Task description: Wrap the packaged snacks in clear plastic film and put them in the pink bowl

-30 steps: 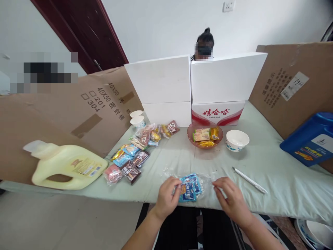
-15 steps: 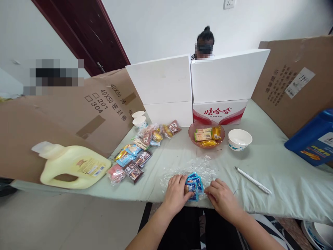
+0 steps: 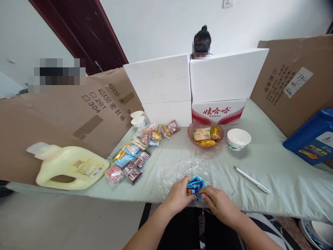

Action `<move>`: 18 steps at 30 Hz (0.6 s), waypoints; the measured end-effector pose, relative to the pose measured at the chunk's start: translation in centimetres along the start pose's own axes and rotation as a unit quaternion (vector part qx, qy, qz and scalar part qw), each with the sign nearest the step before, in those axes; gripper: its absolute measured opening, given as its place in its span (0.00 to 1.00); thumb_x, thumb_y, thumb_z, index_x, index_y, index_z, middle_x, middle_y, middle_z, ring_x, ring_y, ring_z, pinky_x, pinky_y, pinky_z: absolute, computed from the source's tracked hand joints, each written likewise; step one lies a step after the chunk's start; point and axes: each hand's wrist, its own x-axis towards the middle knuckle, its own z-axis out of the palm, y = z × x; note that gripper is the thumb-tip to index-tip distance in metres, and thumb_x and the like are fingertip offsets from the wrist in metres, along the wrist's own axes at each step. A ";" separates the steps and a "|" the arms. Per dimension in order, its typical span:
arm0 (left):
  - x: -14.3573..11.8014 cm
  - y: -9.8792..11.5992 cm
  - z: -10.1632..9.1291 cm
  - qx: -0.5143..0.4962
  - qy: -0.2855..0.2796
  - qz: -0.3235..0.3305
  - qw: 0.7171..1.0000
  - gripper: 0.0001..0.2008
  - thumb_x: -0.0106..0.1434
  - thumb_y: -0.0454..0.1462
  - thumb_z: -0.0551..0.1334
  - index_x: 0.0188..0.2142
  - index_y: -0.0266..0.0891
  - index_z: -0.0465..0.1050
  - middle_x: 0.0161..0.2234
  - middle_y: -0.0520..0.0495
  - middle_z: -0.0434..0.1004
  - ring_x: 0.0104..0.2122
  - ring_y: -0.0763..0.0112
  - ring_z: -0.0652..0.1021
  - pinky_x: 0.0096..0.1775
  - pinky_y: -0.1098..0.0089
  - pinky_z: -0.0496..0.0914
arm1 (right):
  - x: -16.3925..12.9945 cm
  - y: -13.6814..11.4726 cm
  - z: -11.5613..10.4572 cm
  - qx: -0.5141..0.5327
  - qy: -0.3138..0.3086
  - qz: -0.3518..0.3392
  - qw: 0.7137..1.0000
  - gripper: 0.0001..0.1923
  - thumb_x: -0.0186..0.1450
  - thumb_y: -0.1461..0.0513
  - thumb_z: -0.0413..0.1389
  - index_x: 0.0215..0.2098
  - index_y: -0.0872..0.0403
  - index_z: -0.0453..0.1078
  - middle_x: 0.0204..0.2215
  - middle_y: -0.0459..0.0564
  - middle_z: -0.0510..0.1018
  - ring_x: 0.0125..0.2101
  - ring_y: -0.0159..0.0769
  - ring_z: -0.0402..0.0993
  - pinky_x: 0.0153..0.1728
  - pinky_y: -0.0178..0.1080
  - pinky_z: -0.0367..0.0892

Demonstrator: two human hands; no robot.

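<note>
Small blue snack packets [image 3: 194,186] sit in a fanned stack at the table's front edge. My left hand [image 3: 180,195] is closed round their left side, thumb in front. At their right side my right hand [image 3: 215,200] has its fingers pinched together against the packets' edge; whether a packet is between those fingertips is hard to make out. Beneath and behind lies a crumpled clear plastic bag [image 3: 173,177]. Beyond it stand a pink glass bowl [image 3: 194,141] with wrapped snacks inside and a white paper bowl [image 3: 238,139]. A white pen [image 3: 252,180] lies to the right.
Several wrapped snacks [image 3: 132,171] are spread on the left, near a pale yellow jug [image 3: 75,166] lying down. White boxes [image 3: 163,83] wall off the back, and cardboard panels [image 3: 299,76] the sides. A blue bottle [image 3: 310,139] stands right. Two people are partly visible behind.
My left hand has drawn the blue packets together and tilted them up a little. My right hand has moved left from beside the packets to touch their edge.
</note>
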 end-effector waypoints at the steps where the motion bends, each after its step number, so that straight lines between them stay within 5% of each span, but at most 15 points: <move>1: 0.0 -0.2 -0.3 -0.019 -0.011 0.001 1.000 0.24 0.49 0.34 0.69 0.47 0.43 0.68 0.38 0.50 0.76 0.37 0.62 0.76 0.39 0.68 0.67 | 0.3 0.1 0.6 0.000 -0.012 0.006 1.000 0.09 0.69 0.63 0.46 0.41 0.48 0.69 0.34 0.45 0.75 0.35 0.33 0.73 0.36 0.34 0.64; 4: 0.0 -0.9 -1.5 -0.126 -0.097 0.026 0.987 0.36 0.45 0.38 0.73 0.54 0.43 0.64 0.45 0.47 0.75 0.42 0.61 0.76 0.42 0.68 0.68 | 0.7 0.4 2.2 -0.047 -0.017 0.011 0.999 0.07 0.63 0.65 0.53 0.40 0.49 0.68 0.36 0.46 0.75 0.36 0.36 0.73 0.35 0.35 0.63; 7: 0.2 -1.4 -1.8 -0.205 -0.151 0.024 0.967 0.28 0.52 0.45 0.70 0.51 0.40 0.66 0.41 0.47 0.76 0.38 0.64 0.76 0.40 0.68 0.69 | 0.3 0.7 3.3 -0.078 0.002 0.012 0.997 0.09 0.62 0.66 0.54 0.40 0.50 0.67 0.36 0.46 0.74 0.36 0.37 0.72 0.35 0.36 0.63; 12: 1.8 -1.9 -1.2 -0.141 -0.080 0.013 0.987 0.21 0.52 0.35 0.67 0.47 0.42 0.71 0.36 0.52 0.77 0.35 0.66 0.76 0.39 0.69 0.69 | -0.6 1.7 4.3 -0.076 0.054 -0.028 0.995 0.05 0.65 0.65 0.50 0.38 0.50 0.66 0.35 0.48 0.74 0.35 0.36 0.72 0.34 0.37 0.64; 15: 4.9 -1.5 -3.2 -0.180 -0.059 0.026 0.982 0.17 0.53 0.36 0.66 0.43 0.39 0.72 0.32 0.51 0.78 0.29 0.68 0.76 0.33 0.70 0.70 | -0.7 2.0 4.8 -0.083 0.074 -0.033 0.993 0.05 0.67 0.65 0.48 0.34 0.51 0.64 0.33 0.47 0.72 0.32 0.34 0.71 0.33 0.36 0.63; 18: 9.8 0.3 -6.4 -0.105 0.121 0.048 0.986 0.15 0.56 0.36 0.64 0.43 0.36 0.70 0.31 0.49 0.78 0.29 0.67 0.77 0.33 0.69 0.71 | -0.5 1.9 5.0 -0.104 0.085 -0.047 0.990 0.04 0.65 0.65 0.50 0.34 0.51 0.65 0.32 0.47 0.72 0.32 0.34 0.70 0.32 0.36 0.63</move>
